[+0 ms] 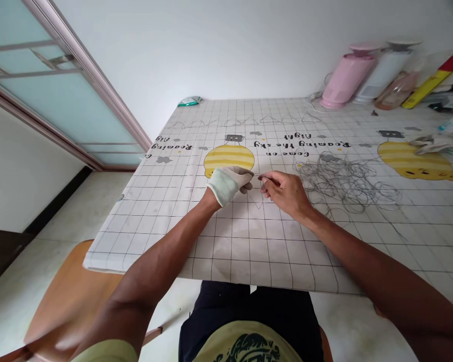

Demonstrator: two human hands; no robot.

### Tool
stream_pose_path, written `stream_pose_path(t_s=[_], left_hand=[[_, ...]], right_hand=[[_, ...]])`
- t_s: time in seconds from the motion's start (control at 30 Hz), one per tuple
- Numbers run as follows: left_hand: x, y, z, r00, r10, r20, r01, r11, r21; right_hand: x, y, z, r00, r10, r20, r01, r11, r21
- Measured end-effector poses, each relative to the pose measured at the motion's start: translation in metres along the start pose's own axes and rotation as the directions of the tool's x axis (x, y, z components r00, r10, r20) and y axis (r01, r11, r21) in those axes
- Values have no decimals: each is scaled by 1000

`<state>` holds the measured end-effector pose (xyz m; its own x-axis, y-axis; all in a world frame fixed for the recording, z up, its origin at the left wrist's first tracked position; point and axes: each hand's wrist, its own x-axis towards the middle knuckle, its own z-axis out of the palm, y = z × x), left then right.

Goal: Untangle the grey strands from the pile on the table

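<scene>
My left hand [234, 182], in a white knitted glove with grey fingers, is closed in a pinch just above the table. Facing it, my bare right hand [285, 192] pinches with thumb and forefinger, the fingertips a small gap apart from the glove. A thin wire [258, 207] runs between the two hands and dips in a faint V below them; its ends are hidden in the fingers. To the right of my right hand lies a loose tangle of thin grey wire [347, 183]. Several bent wire shapes [245, 120], roughly triangular, lie in a row toward the back.
A checked tablecloth [219, 251] covers the table. At the back right stand a pink bottle-shaped container [347, 78], a white one [385, 73] and a yellow-and-red box [434, 83]. A crumpled glove [436, 144] lies at right. A green packet [189, 101] sits at the back-left corner; a wooden chair [71, 296] stands left.
</scene>
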<state>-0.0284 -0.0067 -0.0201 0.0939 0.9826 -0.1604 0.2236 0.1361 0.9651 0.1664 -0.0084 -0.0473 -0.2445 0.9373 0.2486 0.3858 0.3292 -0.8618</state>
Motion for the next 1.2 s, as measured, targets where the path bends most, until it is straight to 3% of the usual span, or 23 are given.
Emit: stream_pose_path(t_s=[0.17, 0.67, 0.9, 1.07, 1.2], left_hand=[[-3, 4, 2, 1000, -29, -10, 29, 999, 24], [-9, 5, -2, 991, 15, 130, -37, 986, 164], [-7, 4, -22, 988, 23, 152, -56, 975, 215], [-11, 9, -20, 993, -31, 113, -3, 957, 289], [-10, 7, -21, 990, -2, 140, -49, 932, 359]], right_hand=[[-1, -2, -1, 999, -16, 32, 18, 998, -62], [2, 1, 4, 996, 13, -84, -21, 995, -98], [-1, 8, 5, 990, -134, -38, 125, 976, -178], [-3, 12, 4, 978, -202, -47, 189, 960, -207], [-2, 17, 3, 961, -275, -22, 262, 934, -245]])
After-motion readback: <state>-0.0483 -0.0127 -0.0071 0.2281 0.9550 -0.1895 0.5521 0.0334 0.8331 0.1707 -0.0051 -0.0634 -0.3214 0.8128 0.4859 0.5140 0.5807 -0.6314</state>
